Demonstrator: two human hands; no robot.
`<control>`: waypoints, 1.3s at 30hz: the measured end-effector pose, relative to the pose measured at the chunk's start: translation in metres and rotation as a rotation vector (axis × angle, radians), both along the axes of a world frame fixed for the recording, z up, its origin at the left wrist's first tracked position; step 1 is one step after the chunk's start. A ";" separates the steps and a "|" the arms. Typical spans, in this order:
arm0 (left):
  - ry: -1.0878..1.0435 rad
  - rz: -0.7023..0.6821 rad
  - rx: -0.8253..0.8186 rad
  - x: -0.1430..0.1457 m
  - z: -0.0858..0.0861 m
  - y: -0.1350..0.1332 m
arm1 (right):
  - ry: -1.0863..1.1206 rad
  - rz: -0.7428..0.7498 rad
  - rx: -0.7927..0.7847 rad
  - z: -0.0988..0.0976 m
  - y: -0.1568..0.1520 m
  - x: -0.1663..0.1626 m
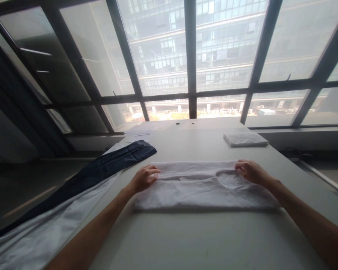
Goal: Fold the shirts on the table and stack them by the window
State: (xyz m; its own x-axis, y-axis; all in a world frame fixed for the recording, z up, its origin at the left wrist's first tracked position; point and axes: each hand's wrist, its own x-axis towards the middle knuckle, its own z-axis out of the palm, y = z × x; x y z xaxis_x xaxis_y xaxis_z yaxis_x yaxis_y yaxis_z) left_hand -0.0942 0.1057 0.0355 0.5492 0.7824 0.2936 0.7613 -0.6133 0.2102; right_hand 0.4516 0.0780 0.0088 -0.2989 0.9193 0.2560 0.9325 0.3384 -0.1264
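Observation:
A white garment (202,191) lies folded into a wide band on the grey table (186,240) in front of me. My left hand (144,177) pinches its upper left corner, fingers curled on the cloth. My right hand (250,171) grips the upper right corner the same way. Both hands hold the far folded edge, one at each end.
A small folded white cloth (245,139) sits at the far right of the table. A dark navy garment (107,167) and a pale one (45,232) hang over the left edge. Large windows (191,56) stand behind the table.

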 end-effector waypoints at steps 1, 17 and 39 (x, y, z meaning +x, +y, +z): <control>-0.018 0.017 0.020 0.005 0.003 0.002 | 0.036 -0.032 0.025 0.002 0.002 0.000; 0.218 0.007 -0.151 0.143 -0.056 0.050 | -0.002 -0.089 -0.177 -0.023 0.070 -0.111; -0.239 0.399 -0.114 -0.022 -0.033 0.083 | -0.046 -0.071 -0.266 -0.027 0.061 -0.104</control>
State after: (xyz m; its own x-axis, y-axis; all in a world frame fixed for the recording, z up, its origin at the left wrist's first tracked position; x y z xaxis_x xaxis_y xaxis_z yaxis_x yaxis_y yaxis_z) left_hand -0.1165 0.1883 0.0022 0.1271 0.9529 0.2754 0.8549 -0.2460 0.4567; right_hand 0.3472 0.1390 -0.0179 -0.2368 0.9715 -0.0097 0.9595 0.2323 -0.1595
